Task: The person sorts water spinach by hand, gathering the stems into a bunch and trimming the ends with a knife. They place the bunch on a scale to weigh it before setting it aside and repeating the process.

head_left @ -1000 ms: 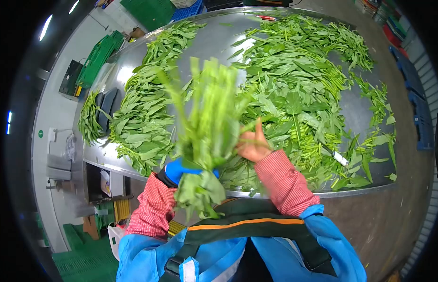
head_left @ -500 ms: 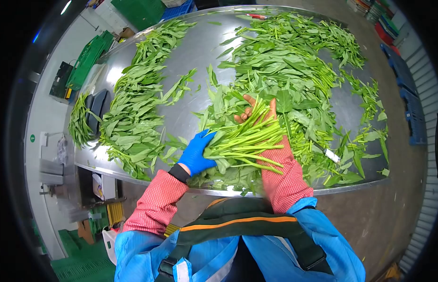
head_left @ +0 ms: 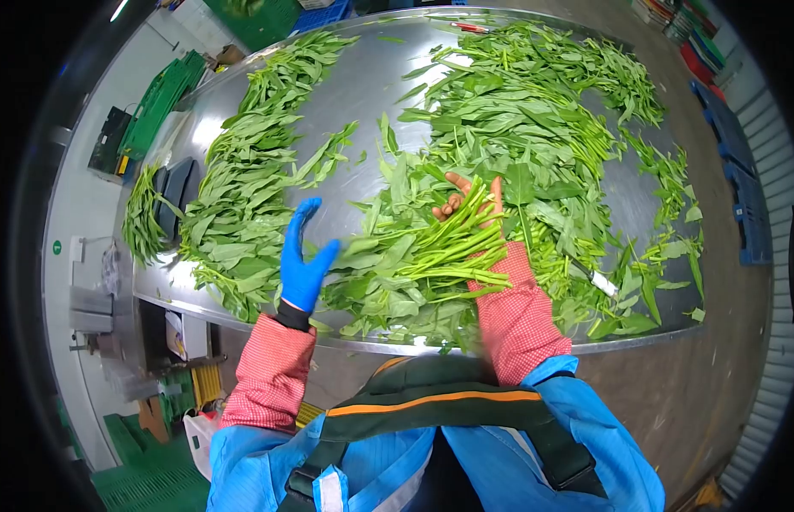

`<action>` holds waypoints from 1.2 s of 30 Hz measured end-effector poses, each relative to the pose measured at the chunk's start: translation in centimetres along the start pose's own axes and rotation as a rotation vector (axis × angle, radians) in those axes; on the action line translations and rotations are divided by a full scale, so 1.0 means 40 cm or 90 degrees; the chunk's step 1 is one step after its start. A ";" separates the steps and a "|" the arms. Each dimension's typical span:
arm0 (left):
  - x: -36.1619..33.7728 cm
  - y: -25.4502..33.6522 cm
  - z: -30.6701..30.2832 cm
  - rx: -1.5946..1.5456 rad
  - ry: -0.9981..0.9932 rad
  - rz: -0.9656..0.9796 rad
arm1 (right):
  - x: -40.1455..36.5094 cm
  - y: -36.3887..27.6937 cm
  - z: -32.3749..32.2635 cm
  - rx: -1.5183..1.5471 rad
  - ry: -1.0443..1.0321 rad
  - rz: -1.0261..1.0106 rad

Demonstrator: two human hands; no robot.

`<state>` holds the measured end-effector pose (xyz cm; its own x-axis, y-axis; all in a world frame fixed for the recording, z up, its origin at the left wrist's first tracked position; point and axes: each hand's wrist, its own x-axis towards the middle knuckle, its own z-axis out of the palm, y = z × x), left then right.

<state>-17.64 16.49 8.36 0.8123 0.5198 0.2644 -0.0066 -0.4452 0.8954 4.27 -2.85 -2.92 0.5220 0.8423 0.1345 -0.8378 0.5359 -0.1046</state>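
Observation:
A bunch of water spinach, with pale green stems and long narrow leaves, lies across my right hand. The stems pass between its raised thumb and its fingers, some of them curled, and partly hide the palm. To the left of the bunch, my left hand, in a blue glove, is raised with thumb and fingers apart and nothing in it. Loose water spinach is heaped beyond and beside my right hand. A white-handled tool lies among the stems to its right, its other end covered.
The steel table carries a long row of water spinach on the left. A dark tray-like object with a bunch beside it stands at the left edge. A red-handled item lies at the far edge. Green crates stand beyond.
My left hand has let go of the bunch's leafy end and moved left and slightly up, opening. The leaves have spread down onto the table; my right hand stays nearly in place.

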 end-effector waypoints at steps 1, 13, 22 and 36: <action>-0.002 0.049 0.024 0.098 -0.046 0.059 | 0.006 0.003 0.003 0.005 0.007 0.003; 0.003 -0.024 0.290 0.240 -0.161 -0.055 | 0.054 0.067 0.159 -0.314 0.188 -0.002; 0.066 -0.052 0.183 -0.084 -0.270 -0.245 | 0.039 0.129 0.244 -0.592 -0.046 0.048; -0.107 -0.097 0.004 0.404 -0.101 -0.050 | 0.181 -0.021 0.583 -0.938 -0.048 -0.439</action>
<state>-21.02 15.88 3.68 0.8726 0.4764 0.1078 0.3622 -0.7791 0.5117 5.02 1.44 21.13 0.6664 0.4515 0.5933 0.4313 0.4156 -0.8008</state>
